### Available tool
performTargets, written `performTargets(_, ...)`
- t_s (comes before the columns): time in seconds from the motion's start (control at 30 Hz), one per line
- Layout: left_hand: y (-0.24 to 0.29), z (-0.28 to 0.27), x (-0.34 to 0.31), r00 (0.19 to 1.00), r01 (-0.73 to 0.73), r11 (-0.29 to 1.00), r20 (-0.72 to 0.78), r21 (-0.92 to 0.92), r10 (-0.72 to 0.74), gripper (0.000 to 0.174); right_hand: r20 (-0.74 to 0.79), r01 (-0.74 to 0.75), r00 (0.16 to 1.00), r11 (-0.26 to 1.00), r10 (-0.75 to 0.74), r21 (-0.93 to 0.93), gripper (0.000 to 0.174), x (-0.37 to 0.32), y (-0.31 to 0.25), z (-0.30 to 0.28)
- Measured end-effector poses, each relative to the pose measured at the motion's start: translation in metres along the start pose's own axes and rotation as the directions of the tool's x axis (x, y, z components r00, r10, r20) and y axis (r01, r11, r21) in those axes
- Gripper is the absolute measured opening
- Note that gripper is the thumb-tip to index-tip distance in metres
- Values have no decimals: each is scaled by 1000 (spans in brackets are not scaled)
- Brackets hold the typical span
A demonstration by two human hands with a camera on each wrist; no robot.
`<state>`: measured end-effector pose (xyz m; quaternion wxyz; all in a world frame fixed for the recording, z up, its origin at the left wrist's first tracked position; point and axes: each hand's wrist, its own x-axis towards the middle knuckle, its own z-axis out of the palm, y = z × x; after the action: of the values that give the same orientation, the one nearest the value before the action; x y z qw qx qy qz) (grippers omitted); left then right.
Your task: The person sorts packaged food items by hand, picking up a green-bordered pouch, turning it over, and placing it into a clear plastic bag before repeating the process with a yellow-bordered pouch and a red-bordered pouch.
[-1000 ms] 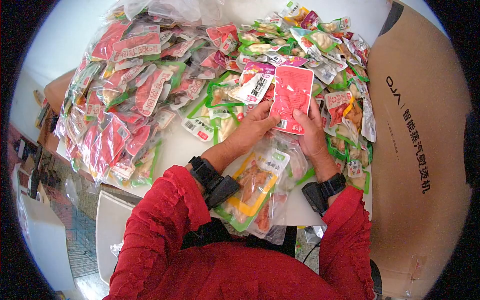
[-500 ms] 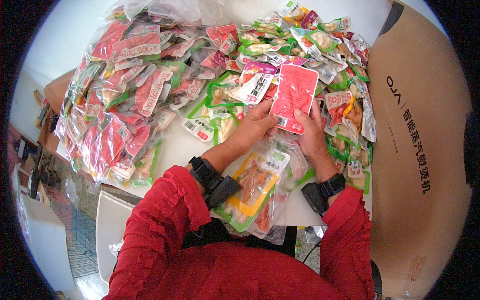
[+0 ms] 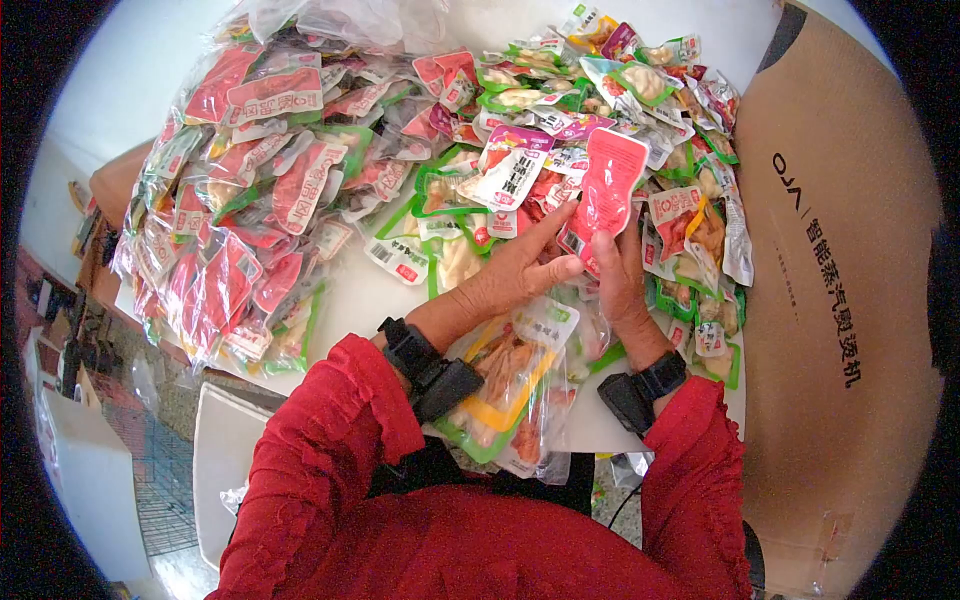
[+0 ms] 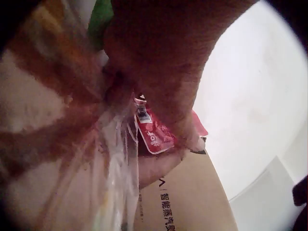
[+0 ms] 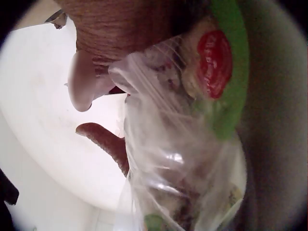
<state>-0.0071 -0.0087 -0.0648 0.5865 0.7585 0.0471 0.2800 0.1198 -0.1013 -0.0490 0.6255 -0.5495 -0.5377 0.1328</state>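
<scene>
A red-backed snack packet (image 3: 612, 180) stands tilted up in front of me, its barcode end low. My right hand (image 3: 622, 285) pinches its lower end, thumb in front and fingers behind. Beside the packet's left edge is my left hand (image 3: 515, 270), fingers straight and thumb apart from the packet. In the left wrist view part of the red packet (image 4: 155, 134) shows below that hand. Under both wrists lies a clear plastic bag with packets (image 3: 510, 365), one with a yellow and green border. In the right wrist view this bag (image 5: 163, 139) hides much of the hands.
Bagged red-labelled packets (image 3: 250, 200) pile high on the left of the white table (image 3: 350, 290). Loose mixed packets (image 3: 600, 80) heap at the back right and run down the right side. A large cardboard box (image 3: 840, 300) stands against the right edge.
The left hand has let go of the packet, its fingers straightening and thumb moving off. In the right hand the packet has tilted and shifted right.
</scene>
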Motion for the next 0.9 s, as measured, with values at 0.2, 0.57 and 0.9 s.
performTargets(0.2,13,7,-4,992,-119,937,8,328,123,98,184,63,981,998,-64,11,73,0,-7,2)
performTargets(0.57,-6,-2,-12,996,-1,926,-79,378,34,35,12,-131,991,970,132,203,57,5,-6,1)
performTargets(0.9,-3,0,0,944,273,866,-57,-420,-326,18,-107,66,992,997,-61,46,56,10,-9,1)
